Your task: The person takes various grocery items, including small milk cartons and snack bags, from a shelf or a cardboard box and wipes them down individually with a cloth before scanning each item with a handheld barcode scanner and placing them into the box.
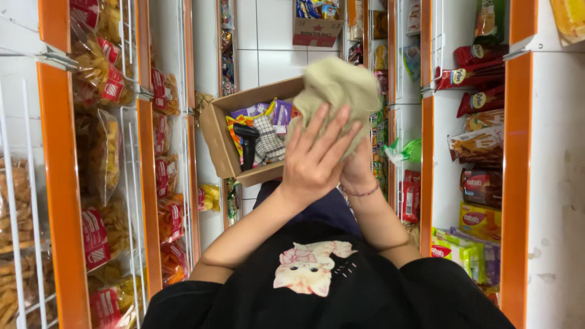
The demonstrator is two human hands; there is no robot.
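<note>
Nearest the camera is the person's black shirt with a pale cartoon cat print (308, 268), and from it both bare forearms rise toward a crumpled olive-green cloth (338, 91) held up in the middle of the aisle. The left hand (317, 155) lies flat over the cloth's near side with its fingers (332, 131) spread, pressing the fabric against the right hand (358, 167), which sits behind it and is mostly hidden; so the two hands are together, clamped on the cloth, which seems bunched between them rather than hanging loose. Just beyond, an open cardboard box (222, 137) rests about lap height, tilted toward the person, so its contents are within reach: purple and yellow packets and a black handheld scanner (248, 143). Wire racks with orange uprights (64, 183) on both sides hold bagged snacks.
</note>
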